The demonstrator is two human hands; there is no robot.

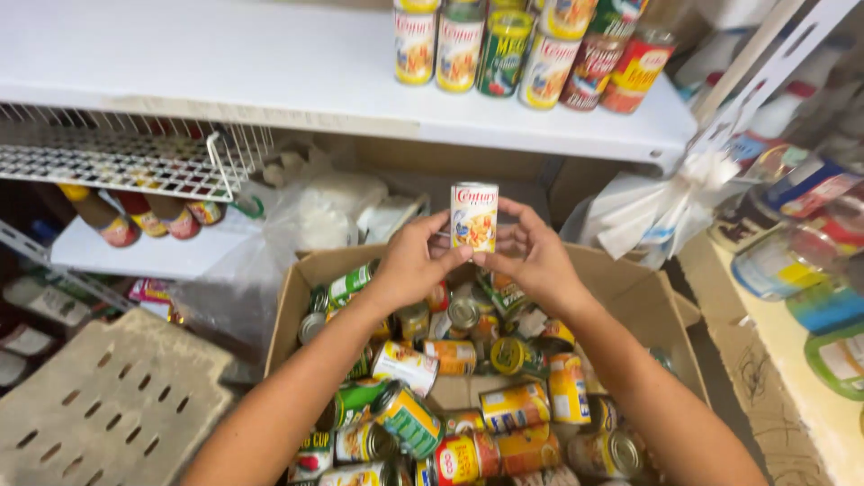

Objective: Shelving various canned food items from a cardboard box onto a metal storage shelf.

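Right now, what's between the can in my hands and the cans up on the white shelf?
Head view: above the held can only open air, then the white shelf's front edge below the standing cans.

This looks like the stockroom or back corner of a small grocery shop. A white shelf (270, 81) carries a tight cluster of tinned goods (531, 45), several with matching labels, the way stock is lined up for sale. Below it a cardboard box (630, 288) is heaped with dozens of loose cans in mixed colours (far more than a household would keep). A white wire rack (117, 157) hangs under the shelf with bottles (144, 216) lying beneath it, and more jars and packets (801, 234) crowd the right side.
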